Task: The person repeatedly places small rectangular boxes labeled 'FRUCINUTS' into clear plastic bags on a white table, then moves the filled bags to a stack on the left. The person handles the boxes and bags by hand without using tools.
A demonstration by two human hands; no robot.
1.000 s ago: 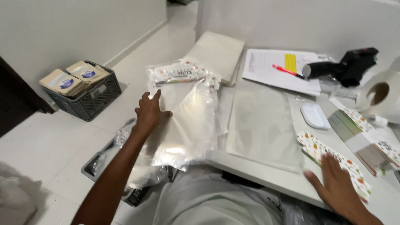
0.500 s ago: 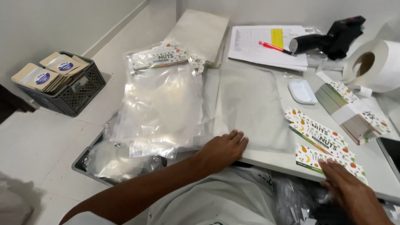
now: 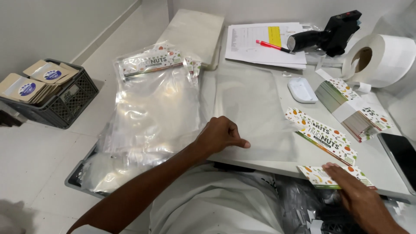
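Note:
A flat clear plastic bag [image 3: 253,108] lies on the white table [image 3: 277,167] in front of me. My left hand [image 3: 221,136] rests on its near left corner, fingers curled and thumb stretched along the bag's front edge, seemingly pinching it. My right hand [image 3: 359,197] is at the table's front right edge and holds a printed card [image 3: 331,175] with fruit pictures by its near side. Two more such cards [image 3: 323,134] lie just beyond it.
A pile of clear bags [image 3: 151,108] sits left of the table over a grey tray [image 3: 73,180]. A black crate [image 3: 56,104] of pouches stands on the floor. On the table: a card stack [image 3: 351,108], label roll [image 3: 381,58], black handheld device [image 3: 333,32], papers [image 3: 260,41], phone [image 3: 401,156].
My left hand left the bag pile and came to the bag on the table, then curled its fingers at the front edge. My right hand drew a card to the table's edge.

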